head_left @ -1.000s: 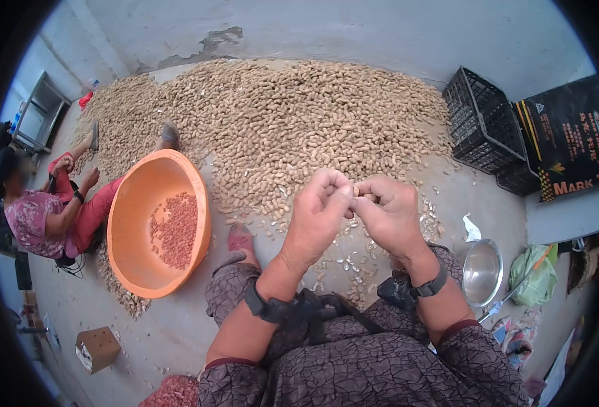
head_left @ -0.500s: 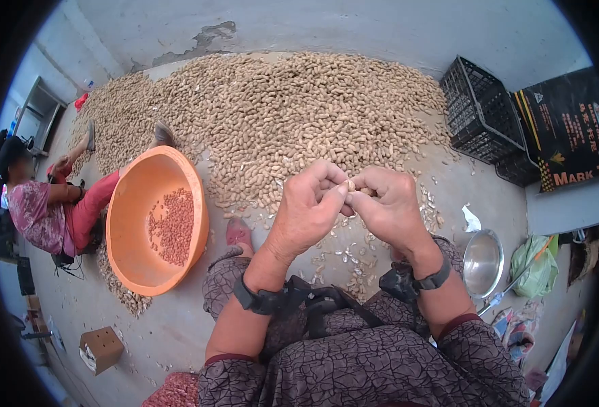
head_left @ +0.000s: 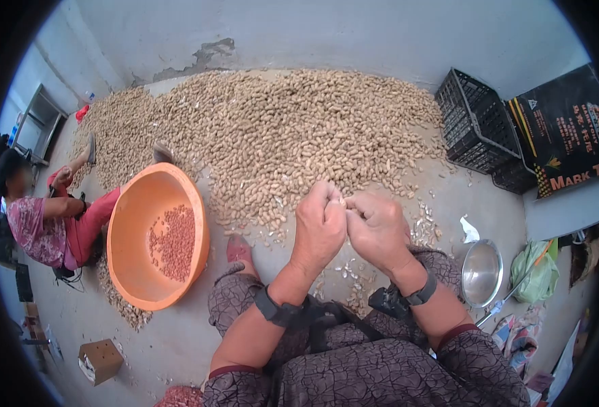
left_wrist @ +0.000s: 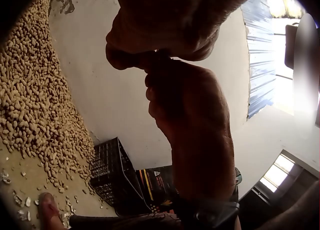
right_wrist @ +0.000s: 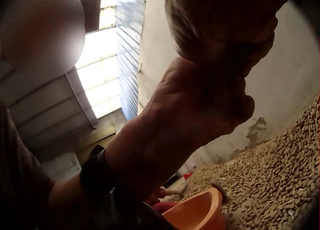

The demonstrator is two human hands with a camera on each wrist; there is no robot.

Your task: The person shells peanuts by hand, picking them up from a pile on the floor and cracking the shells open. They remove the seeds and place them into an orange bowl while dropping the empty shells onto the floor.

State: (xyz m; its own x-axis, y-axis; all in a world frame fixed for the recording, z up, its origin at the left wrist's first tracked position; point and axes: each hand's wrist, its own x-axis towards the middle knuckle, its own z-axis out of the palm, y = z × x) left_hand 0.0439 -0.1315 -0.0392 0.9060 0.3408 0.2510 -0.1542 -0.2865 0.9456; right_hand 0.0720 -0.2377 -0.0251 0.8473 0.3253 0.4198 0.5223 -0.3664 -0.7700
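Note:
In the head view, both hands meet in front of the lap, over the near edge of a big heap of unshelled peanuts point(head_left: 299, 129). A small pale peanut point(head_left: 343, 202) shows between the fingertips. My left hand point(head_left: 318, 227) pinches it from one side, thumb against curled fingers. From the other side my right hand point(head_left: 377, 229) pinches it too, its knuckles right beside the left thumb. Both wrist views show the hands dark against the light, fingertips together, and the peanut is hidden there.
An orange basin point(head_left: 130, 237) with red shelled peanuts point(head_left: 174, 241) stands at left, near another seated person point(head_left: 38, 220). At right are black crates point(head_left: 479, 125), a printed black sack point(head_left: 564, 129), a metal bowl point(head_left: 482, 271) and a green bag point(head_left: 533, 271). Shell bits point(head_left: 350, 278) litter the floor.
My hands have drawn closer together and the fingers curl tighter round the peanut, which shows less now. The seated person's raised hand has come down.

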